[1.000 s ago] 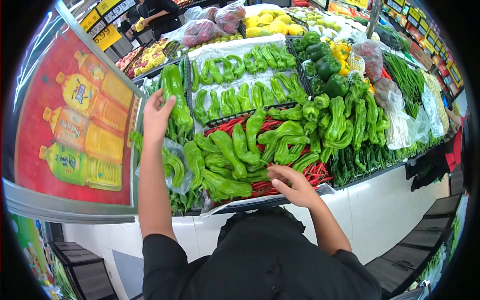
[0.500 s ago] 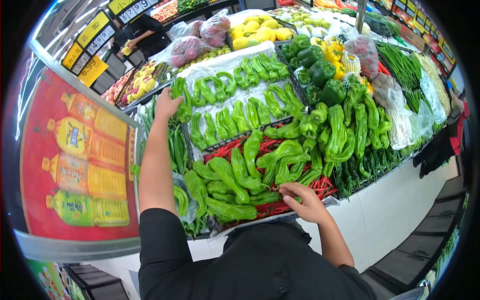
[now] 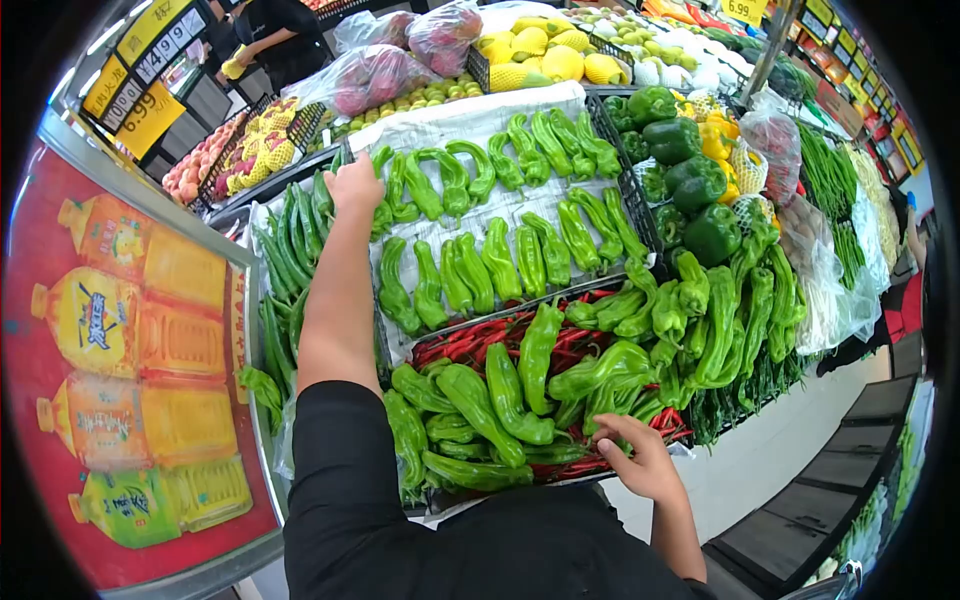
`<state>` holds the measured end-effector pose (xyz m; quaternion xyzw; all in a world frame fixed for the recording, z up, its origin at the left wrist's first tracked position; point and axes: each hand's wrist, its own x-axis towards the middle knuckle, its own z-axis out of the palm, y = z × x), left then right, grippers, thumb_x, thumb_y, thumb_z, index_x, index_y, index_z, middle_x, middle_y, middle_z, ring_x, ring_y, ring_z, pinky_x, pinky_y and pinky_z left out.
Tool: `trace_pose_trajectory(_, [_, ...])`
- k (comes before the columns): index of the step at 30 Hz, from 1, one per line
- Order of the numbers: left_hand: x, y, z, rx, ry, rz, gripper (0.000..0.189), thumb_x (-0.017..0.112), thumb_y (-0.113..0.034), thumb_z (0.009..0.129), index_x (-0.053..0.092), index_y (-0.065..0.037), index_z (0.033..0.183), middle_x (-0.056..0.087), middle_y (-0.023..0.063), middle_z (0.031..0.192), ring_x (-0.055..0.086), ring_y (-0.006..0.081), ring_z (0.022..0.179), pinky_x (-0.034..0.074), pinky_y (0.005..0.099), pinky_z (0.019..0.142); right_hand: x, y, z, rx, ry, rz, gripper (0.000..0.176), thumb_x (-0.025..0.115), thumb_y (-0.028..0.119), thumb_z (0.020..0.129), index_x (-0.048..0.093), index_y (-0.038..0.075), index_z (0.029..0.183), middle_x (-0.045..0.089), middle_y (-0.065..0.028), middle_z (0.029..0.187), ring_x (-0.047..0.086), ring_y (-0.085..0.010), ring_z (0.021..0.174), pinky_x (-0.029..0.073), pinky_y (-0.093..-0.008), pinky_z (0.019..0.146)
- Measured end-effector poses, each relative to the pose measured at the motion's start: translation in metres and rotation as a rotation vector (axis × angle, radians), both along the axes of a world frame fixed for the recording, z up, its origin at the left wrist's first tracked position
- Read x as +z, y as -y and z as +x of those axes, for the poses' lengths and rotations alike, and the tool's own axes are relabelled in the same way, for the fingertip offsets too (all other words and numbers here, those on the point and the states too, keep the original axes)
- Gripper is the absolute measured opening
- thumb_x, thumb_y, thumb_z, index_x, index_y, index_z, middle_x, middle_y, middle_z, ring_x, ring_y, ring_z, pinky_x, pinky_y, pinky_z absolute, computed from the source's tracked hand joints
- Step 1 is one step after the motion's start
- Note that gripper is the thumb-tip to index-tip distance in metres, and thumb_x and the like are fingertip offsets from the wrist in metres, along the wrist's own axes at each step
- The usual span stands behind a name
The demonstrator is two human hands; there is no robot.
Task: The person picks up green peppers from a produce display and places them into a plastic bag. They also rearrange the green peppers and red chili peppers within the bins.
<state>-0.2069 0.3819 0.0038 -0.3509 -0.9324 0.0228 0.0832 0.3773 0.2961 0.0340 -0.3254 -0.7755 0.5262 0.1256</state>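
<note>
Head view | left hand [image 3: 355,186] has reached far pepper row [image 3: 455,188], left end; grip unclear | right hand [image 3: 645,462] loosely open

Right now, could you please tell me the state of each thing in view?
Long light-green peppers on cloth, laid in two rows
White cloth, spread beneath them
Slender red chillies, heaped, partly under other green peppers
Dark green bell peppers, piled
Clear plastic bags of reddish fruit, filled
Left hand, at back row's left end, grip unclear
Right hand, loosely open, nothing visibly held
</note>
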Motion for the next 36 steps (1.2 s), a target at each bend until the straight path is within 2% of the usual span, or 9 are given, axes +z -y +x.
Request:
trace_pose_trajectory(10, [-0.013, 0.003, -0.002, -0.111, -0.084, 0.007, 0.046, 0.074, -0.039, 0.087, 0.06, -0.011, 0.121, 0.073, 0.0134, 0.102, 0.069, 0.0319, 0.103, 0.041, 0.0572, 0.099, -0.002, 0.0, -0.009, 0.009, 0.049, 0.079, 0.034, 0.066, 0.009, 0.093, 0.064, 0.003, 0.126, 0.066, -0.0115, 0.091, 0.065, -0.0264, 0.086, 0.051, -0.0352, 0.08])
trace_pose_trajectory(13, [0.004, 0.023, 0.004, -0.244, -0.113, 0.1, 0.045, 0.072, -0.04, 0.088, 0.059, -0.01, 0.12, 0.073, 0.0146, 0.104, 0.069, 0.0331, 0.102, 0.046, 0.054, 0.094, 0.004, 0.001, -0.009, 0.041, 0.064, 0.122, 0.033, 0.066, 0.009, 0.093, 0.064, 0.003, 0.125, 0.066, -0.0117, 0.091, 0.066, -0.0274, 0.086, 0.051, -0.0355, 0.079])
trace_pose_trajectory(14, [0.012, 0.033, 0.006, -0.25, -0.144, 0.134, 0.039, 0.071, -0.04, 0.088, 0.061, -0.009, 0.11, 0.073, 0.0121, 0.1, 0.068, 0.0295, 0.1, 0.05, 0.0481, 0.085, 0.007, 0.002, -0.01, 0.058, 0.072, 0.141, 0.033, 0.066, 0.009, 0.093, 0.064, 0.003, 0.125, 0.066, -0.0118, 0.091, 0.066, -0.0278, 0.086, 0.052, -0.0358, 0.079])
trace_pose_trajectory(19, [0.094, 0.135, 0.013, -0.328, 0.088, 0.409, 0.04, 0.064, -0.035, 0.091, 0.062, -0.006, 0.12, 0.072, 0.0168, 0.103, 0.068, 0.0375, 0.102, 0.053, 0.0488, 0.086, 0.012, 0.01, -0.01, 0.172, 0.024, 0.27, 0.032, 0.067, 0.007, 0.091, 0.063, 0.0, 0.123, 0.066, -0.0153, 0.098, 0.067, -0.03, 0.088, 0.052, -0.0373, 0.08])
trace_pose_trajectory(24, [0.148, 0.286, 0.083, -0.32, 0.132, 0.58, 0.035, 0.067, -0.026, 0.094, 0.065, -0.003, 0.121, 0.07, 0.011, 0.09, 0.065, 0.0219, 0.08, 0.053, 0.0359, 0.075, 0.014, 0.024, -0.007, 0.264, 0.032, 0.335, 0.034, 0.067, 0.007, 0.091, 0.063, -0.002, 0.123, 0.066, -0.0196, 0.112, 0.065, -0.0346, 0.102, 0.051, -0.0395, 0.09])
trace_pose_trajectory(26, [0.137, 0.336, 0.119, -0.196, 0.173, 0.58, 0.03, 0.068, -0.023, 0.094, 0.066, -0.002, 0.116, 0.069, 0.0111, 0.088, 0.063, 0.0198, 0.078, 0.052, 0.0345, 0.073, 0.019, 0.029, -0.008, 0.277, 0.045, 0.37, 0.034, 0.067, 0.008, 0.091, 0.063, -0.002, 0.123, 0.066, -0.02, 0.115, 0.064, -0.0362, 0.105, 0.051, -0.0406, 0.092])
trace_pose_trajectory(28, [0.107, 0.375, 0.153, -0.122, 0.228, 0.516, 0.03, 0.069, -0.027, 0.091, 0.066, -0.006, 0.112, 0.07, 0.0133, 0.089, 0.067, 0.0309, 0.077, 0.054, 0.041, 0.073, 0.025, 0.034, -0.008, 0.312, 0.05, 0.372, 0.033, 0.066, 0.01, 0.092, 0.063, -0.001, 0.124, 0.065, -0.02, 0.117, 0.064, -0.0373, 0.107, 0.051, -0.041, 0.093])
trace_pose_trajectory(30, [0.082, 0.395, 0.192, -0.078, 0.376, 0.448, 0.028, 0.071, -0.026, 0.089, 0.065, -0.005, 0.107, 0.069, 0.0129, 0.087, 0.067, 0.0325, 0.078, 0.053, 0.0423, 0.072, 0.031, 0.039, -0.008, 0.343, 0.058, 0.365, 0.033, 0.065, 0.011, 0.093, 0.063, 0.0, 0.124, 0.065, -0.0196, 0.118, 0.063, -0.038, 0.109, 0.05, -0.0411, 0.093])
trace_pose_trajectory(36, [0.015, 0.422, 0.245, 0.05, 0.398, 0.202, 0.039, 0.074, -0.029, 0.086, 0.06, -0.007, 0.115, 0.063, 0.0158, 0.118, 0.064, 0.037, 0.104, 0.053, 0.05, 0.084, 0.034, 0.053, -0.019, 0.401, 0.047, 0.392, 0.035, 0.067, 0.013, 0.093, 0.063, 0.002, 0.126, 0.065, -0.0182, 0.115, 0.063, -0.0367, 0.105, 0.051, -0.0413, 0.091])
